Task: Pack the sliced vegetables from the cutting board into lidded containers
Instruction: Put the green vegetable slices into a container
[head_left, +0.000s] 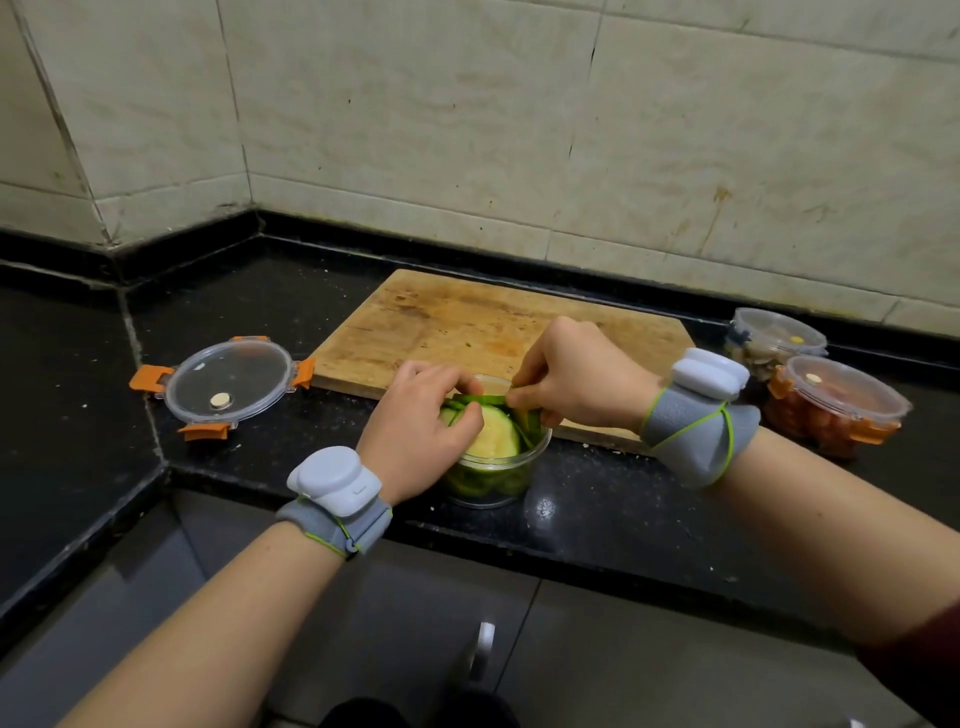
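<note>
A round clear container (491, 486) stands on the black counter at the near edge of the wooden cutting board (467, 322). It is filled to the rim with green cucumber slices (496, 436). My left hand (421, 421) and my right hand (576, 374) are both over its mouth, fingers pinched on the top slices. The board's surface is bare apart from small scraps. A clear round lid with orange clips (228, 387) lies flat on the counter to the left.
Two lidded containers stand at the right: one with red pieces (836, 405) in front, another with pale contents (774, 338) behind it. A tiled wall runs along the back. The counter's front edge drops to a grey floor.
</note>
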